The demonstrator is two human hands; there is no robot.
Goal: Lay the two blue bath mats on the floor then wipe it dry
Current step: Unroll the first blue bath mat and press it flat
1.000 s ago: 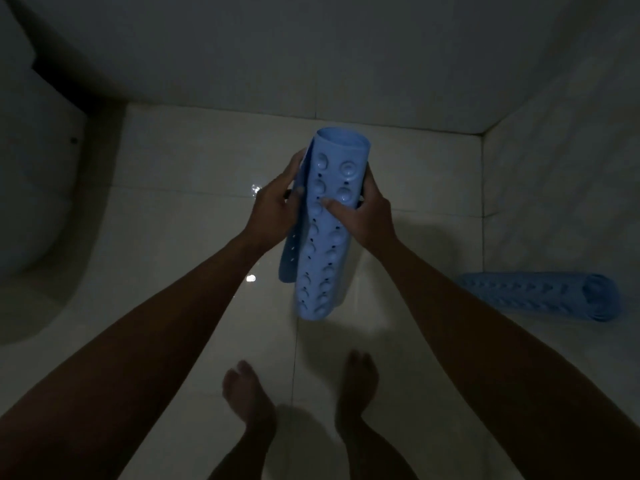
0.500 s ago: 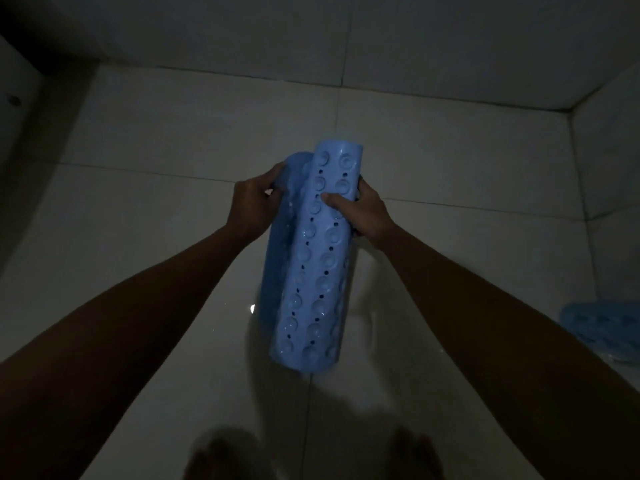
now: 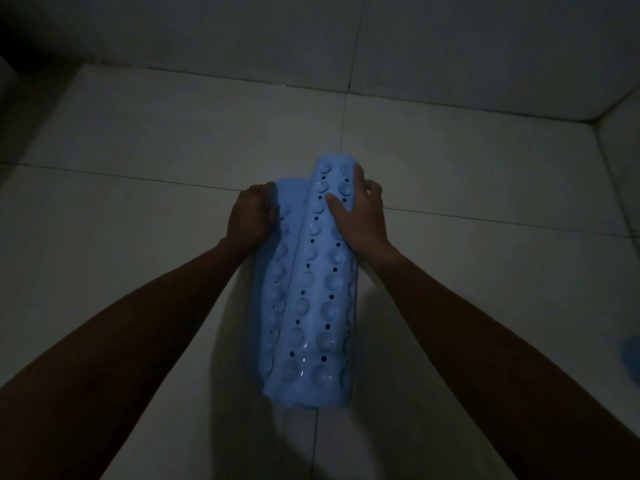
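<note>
Dim bathroom, I'm looking down at both arms. My left hand (image 3: 250, 216) is gripping the loose left edge of the rolled blue bath mat (image 3: 311, 306), fingers curled round it. My right hand (image 3: 360, 216) is gripping the roll near its top, thumb pressing on the suction-cup side, fingers wrapping behind. The mat is hanging roughly upright in front of me over the tiled floor (image 3: 138, 237), partly unrolled; can't tell if its lower end is touching. The second blue mat (image 3: 631, 358) is showing only as a sliver at the right edge, on the floor.
</note>
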